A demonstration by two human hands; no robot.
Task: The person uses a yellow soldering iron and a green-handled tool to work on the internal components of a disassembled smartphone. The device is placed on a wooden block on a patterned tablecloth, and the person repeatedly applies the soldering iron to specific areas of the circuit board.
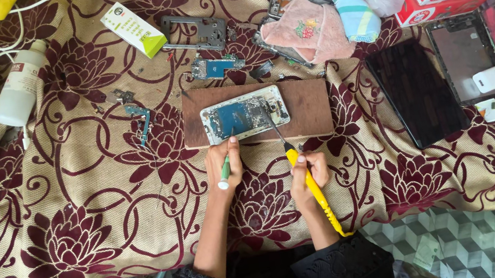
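The left hand (223, 165) is closed around a small green-handled screwdriver (225, 171), its tip pointing up at the near edge of an opened smartphone (244, 114). The right hand (306, 179) grips a yellow-handled soldering iron (309, 182), whose dark shaft reaches up and left onto the phone's exposed board. The phone lies just beyond both hands on a brown wooden board (303, 105), which rests on a maroon flowered cloth (103, 205).
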